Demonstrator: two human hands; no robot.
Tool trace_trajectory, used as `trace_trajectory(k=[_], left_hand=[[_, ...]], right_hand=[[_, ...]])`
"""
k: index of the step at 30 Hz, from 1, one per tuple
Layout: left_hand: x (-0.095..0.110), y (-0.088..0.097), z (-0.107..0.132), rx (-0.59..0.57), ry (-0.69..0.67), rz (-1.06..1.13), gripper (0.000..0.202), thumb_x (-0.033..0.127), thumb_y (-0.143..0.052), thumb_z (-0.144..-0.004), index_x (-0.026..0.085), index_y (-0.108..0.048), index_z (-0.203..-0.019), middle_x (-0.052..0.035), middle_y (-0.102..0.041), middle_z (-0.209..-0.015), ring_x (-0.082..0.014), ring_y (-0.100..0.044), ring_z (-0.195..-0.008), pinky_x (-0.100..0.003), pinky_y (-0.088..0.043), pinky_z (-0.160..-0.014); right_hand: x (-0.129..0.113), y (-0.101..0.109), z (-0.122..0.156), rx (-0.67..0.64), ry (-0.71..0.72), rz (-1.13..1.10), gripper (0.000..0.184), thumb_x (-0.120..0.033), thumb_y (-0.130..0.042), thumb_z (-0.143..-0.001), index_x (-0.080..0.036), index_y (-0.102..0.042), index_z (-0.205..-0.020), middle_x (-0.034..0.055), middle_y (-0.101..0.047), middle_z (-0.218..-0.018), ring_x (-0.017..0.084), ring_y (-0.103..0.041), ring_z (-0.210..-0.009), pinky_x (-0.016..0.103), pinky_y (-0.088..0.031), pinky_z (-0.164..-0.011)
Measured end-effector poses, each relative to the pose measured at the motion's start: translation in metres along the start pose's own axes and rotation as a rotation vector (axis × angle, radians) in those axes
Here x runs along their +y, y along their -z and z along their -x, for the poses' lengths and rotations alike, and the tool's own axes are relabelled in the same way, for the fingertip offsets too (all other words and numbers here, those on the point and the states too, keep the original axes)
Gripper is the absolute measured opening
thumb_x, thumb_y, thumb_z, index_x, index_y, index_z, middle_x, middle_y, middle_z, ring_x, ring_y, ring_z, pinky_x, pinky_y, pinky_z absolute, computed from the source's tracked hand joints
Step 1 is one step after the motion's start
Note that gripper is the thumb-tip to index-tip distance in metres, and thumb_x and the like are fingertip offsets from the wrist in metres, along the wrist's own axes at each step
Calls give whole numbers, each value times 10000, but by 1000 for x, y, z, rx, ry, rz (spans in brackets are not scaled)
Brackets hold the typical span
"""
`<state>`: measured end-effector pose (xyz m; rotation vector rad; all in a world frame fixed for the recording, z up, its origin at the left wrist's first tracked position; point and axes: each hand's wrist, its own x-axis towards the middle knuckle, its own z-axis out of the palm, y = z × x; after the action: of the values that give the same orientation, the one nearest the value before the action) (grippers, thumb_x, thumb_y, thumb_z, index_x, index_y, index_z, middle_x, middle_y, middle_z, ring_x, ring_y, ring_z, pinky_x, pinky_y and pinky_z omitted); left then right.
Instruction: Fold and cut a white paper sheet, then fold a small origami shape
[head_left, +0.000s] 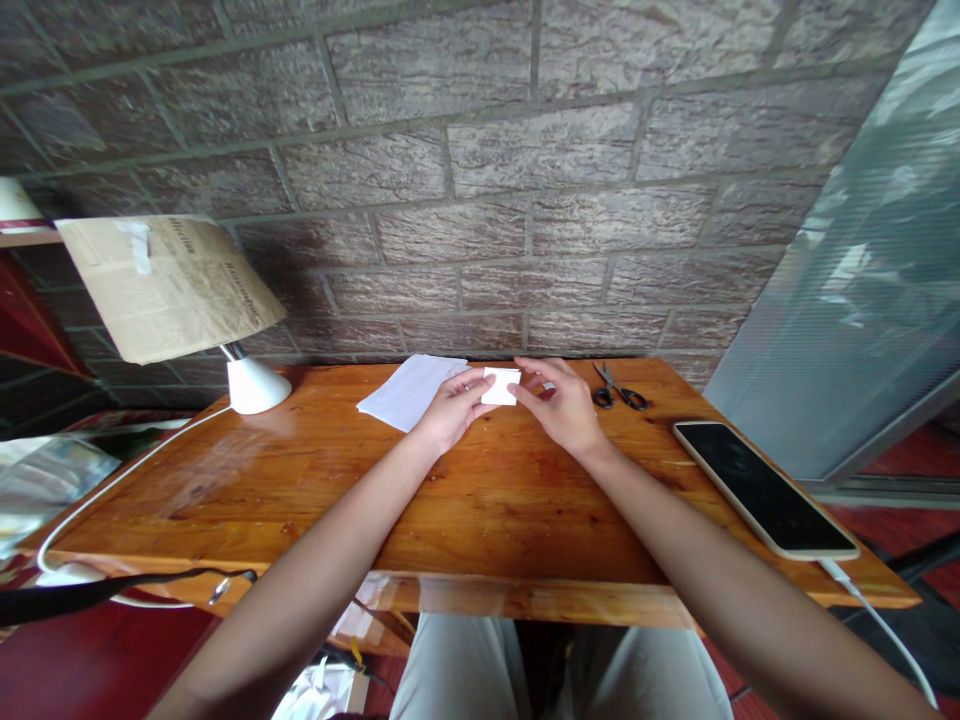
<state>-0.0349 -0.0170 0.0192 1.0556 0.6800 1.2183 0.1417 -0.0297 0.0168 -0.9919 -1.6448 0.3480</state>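
A small folded square of white paper (pixel 500 387) is held up over the middle of the wooden table, near its back. My left hand (pixel 456 405) pinches its left side, thumb in front and fingers behind. At the right edge, the thumb of my right hand (pixel 559 405) touches the paper, while its other fingers are spread and curved above and beyond it. Behind my left hand lies a stack of white paper sheets (pixel 409 390), partly covered by that hand. Scissors (pixel 617 388) with black handles rest to the right of my right hand, blades slightly parted.
A lamp (pixel 259 388) with a paper-covered shade stands at the table's left. Toward the right edge lies a phone (pixel 761 485) with a white cable (pixel 874 600) plugged in. A brick wall (pixel 495 240) rises behind the wooden table (pixel 300 480). A black strap (pixel 127 585) hangs at the left front.
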Motion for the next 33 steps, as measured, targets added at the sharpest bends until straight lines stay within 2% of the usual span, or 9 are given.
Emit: trace_trajectory(k=[5, 12, 17, 26, 31, 33], left_hand=[[-1, 3, -1, -5, 10, -26, 352, 290, -860, -633, 163, -724, -931, -56, -734, -980, -168, -670, -912, -326, -496, -898], [-3, 5, -3, -9, -11, -32, 404, 216, -860, -606, 167, -724, -984, -69, -739, -1012, -184, -668, -963, -353, -473, -950], [-2, 6, -3, -3, -18, -48, 401, 215, -856, -606, 169, -722, -981, -65, -740, -993, -178, -671, -945, -353, -481, -944], [-1, 5, -2, 16, -48, -91, 407, 283, -861, -607, 166, -715, -968, -64, -742, -935, -184, -677, -887, -345, -515, -858], [-2, 5, -1, 11, -121, -172, 399, 326, -849, -628, 166, -715, -968, -49, -746, -867, -172, -678, -801, -315, -510, -793], [-1, 4, 0, -2, -148, -194, 401, 337, -845, -634, 160, -715, -969, -46, -746, -826, -175, -678, -770, -312, -508, -771]], right_hand=[[-2, 1, -1, 5, -31, -3, 284, -364, -708, -793, -238, -691, -1046, 30, -640, -866, 139, -615, -647, 288, -518, -638], [-6, 0, -1, -29, -67, -74, 166, -354, -695, -791, -207, -642, -847, 31, -684, -774, 162, -642, -668, 291, -505, -650], [-5, 0, -2, -26, -92, -92, 227, -374, -704, -777, -215, -632, -923, 30, -703, -791, 163, -653, -670, 295, -518, -653], [-9, 2, -2, -30, -112, -134, 283, -448, -701, -779, -220, -612, -921, 18, -684, -742, 160, -641, -649, 300, -515, -652], [-6, -2, -2, -43, -147, -181, 331, -516, -718, -744, -206, -616, -804, 38, -680, -732, 162, -616, -641, 301, -502, -624], [-4, -3, -2, -50, -187, -234, 356, -520, -737, -720, -203, -608, -819, 30, -670, -714, 154, -599, -619, 295, -494, -602]])
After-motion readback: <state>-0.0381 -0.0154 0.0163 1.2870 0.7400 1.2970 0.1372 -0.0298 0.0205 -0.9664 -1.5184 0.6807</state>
